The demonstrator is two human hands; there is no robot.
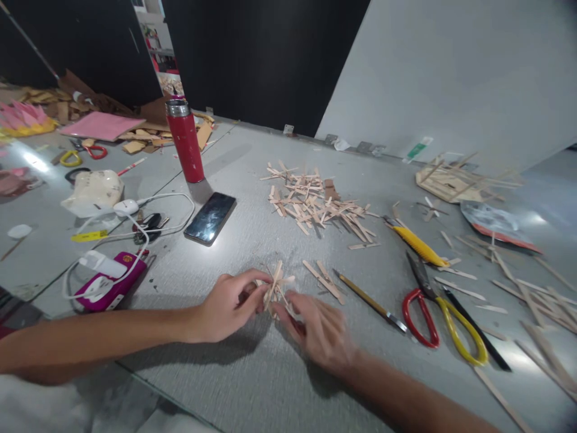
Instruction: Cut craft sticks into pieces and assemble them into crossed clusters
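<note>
Both hands meet over a small bundle of crossed wooden craft sticks (276, 282) near the table's front. My left hand (229, 305) pinches the bundle from its left side between thumb and fingers. From the right, my right hand (318, 328) has its fingertips closed on the bundle's lower right; the hand is a little blurred. A few loose craft sticks (323, 281) lie just right of the bundle, and beside them rests a brown-handled craft brush or pen-like tool (369, 299). Behind the hands spreads a pile of short craft sticks (315, 198).
Red-and-yellow-handled scissors (424, 288), a yellow utility knife (419, 243) and scattered sticks (532, 300) lie at right. On the left are a phone (211, 218), a red bottle (186, 144), a purple power bank (110, 281) with white cables and keys (152, 227).
</note>
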